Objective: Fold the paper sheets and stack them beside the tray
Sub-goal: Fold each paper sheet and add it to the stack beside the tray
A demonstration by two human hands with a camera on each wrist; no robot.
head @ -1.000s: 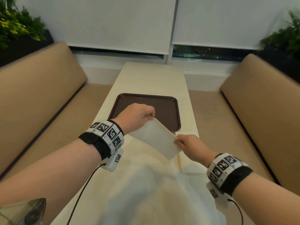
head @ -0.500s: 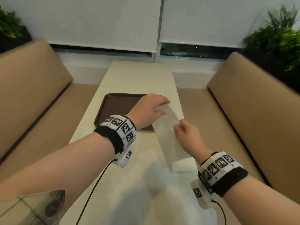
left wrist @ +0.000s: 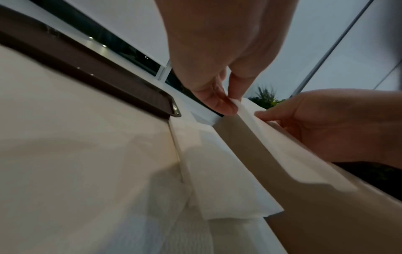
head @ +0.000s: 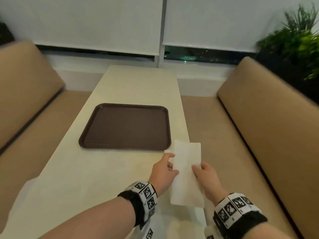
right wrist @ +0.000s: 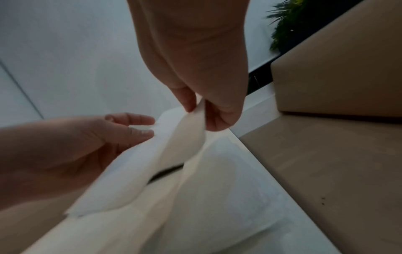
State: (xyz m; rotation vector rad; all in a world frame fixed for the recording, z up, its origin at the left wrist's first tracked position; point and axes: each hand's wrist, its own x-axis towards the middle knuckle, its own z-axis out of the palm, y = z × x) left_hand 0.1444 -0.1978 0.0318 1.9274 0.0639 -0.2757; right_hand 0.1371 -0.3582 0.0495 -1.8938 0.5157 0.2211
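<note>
A second ago I held the folded sheet (head: pixel 185 171) up over the tray (head: pixel 126 126); now I have carried it right and lowered it over the desk (head: pixel 96 171) edge, just off the tray's near right corner, above the stack (head: pixel 196 149) already there. So this sheet looks ready to set down. My left hand (head: pixel 164 169) pinches its left edge, my right hand (head: pixel 206 175) its right. The wrist views show the sheet hanging clear of the paper beneath, which the head view hides
</note>
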